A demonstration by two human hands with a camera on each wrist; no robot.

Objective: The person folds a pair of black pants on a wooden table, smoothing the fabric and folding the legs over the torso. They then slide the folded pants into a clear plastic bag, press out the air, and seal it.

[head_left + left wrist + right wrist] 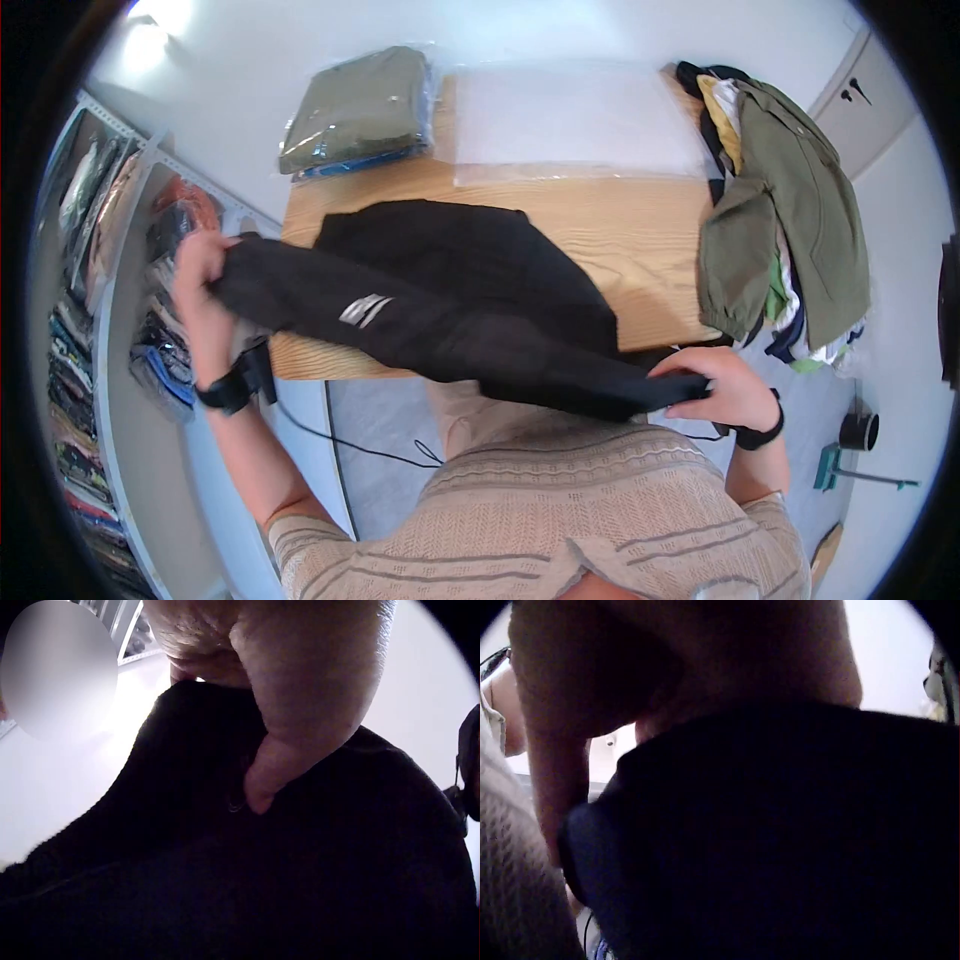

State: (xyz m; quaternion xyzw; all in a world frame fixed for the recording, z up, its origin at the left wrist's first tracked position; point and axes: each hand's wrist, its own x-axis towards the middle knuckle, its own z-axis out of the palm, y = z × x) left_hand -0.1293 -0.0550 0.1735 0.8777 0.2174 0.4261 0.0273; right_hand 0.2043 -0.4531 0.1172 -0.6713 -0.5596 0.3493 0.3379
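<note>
A black garment (450,290) with a small white striped mark stretches between both hands, its far part lying on the wooden table (620,230). At its left end the left hand (203,275) grips the cloth, raised beyond the table's left edge. The right hand (728,388) pinches the other end close to the person's body. In the left wrist view the left hand (300,682) has its thumb pressed on the dark cloth (187,847). Dark fabric (765,840) fills much of the right wrist view below the right hand (675,660), whose fingertips are partly hidden.
Olive clothing in clear bags (360,110) sits at the table's back left, beside a stack of clear plastic bags (575,115). Several garments (790,200) hang over the right edge. Shelves of packed clothes (95,330) stand at left; a cable (350,445) hangs below the table.
</note>
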